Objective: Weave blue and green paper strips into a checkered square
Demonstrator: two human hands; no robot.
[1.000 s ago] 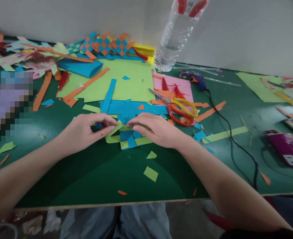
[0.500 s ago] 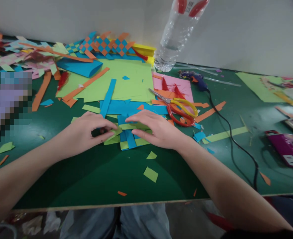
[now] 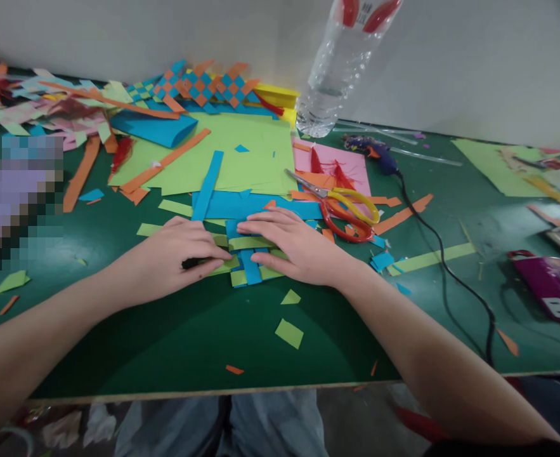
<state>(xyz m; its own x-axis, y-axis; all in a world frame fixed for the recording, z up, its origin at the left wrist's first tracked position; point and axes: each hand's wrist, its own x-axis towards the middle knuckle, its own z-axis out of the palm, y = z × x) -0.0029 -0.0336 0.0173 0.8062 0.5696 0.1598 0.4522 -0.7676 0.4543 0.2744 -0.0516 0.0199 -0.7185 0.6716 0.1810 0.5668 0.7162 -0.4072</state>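
Note:
Blue and green paper strips [image 3: 250, 265] lie crossed over and under each other in a small weave on the table before me. At its left edge, my left hand [image 3: 177, 263] is closed, thumb and fingers pinched on the end of a green paper strip that they mostly hide. My right hand [image 3: 296, 246] rests on the weave's right side, open, with fingers stretched out over the strips and the thumb lower down. Just behind the weave lies a wide blue paper piece [image 3: 280, 206], and a loose blue strip [image 3: 208, 184] slants up from it.
Scissors [image 3: 351, 204] with red and yellow handles lie right of the weave. Behind are green sheets [image 3: 255, 139], woven ornaments [image 3: 198, 86] and a water bottle [image 3: 337, 70]. A glue gun [image 3: 379, 155] trails a black cord. A purple device [image 3: 548, 285] sits far right.
My left thumb and fingers have closed together and shifted slightly right, toward the weave. My right fingers have lowered flatter onto the strips.

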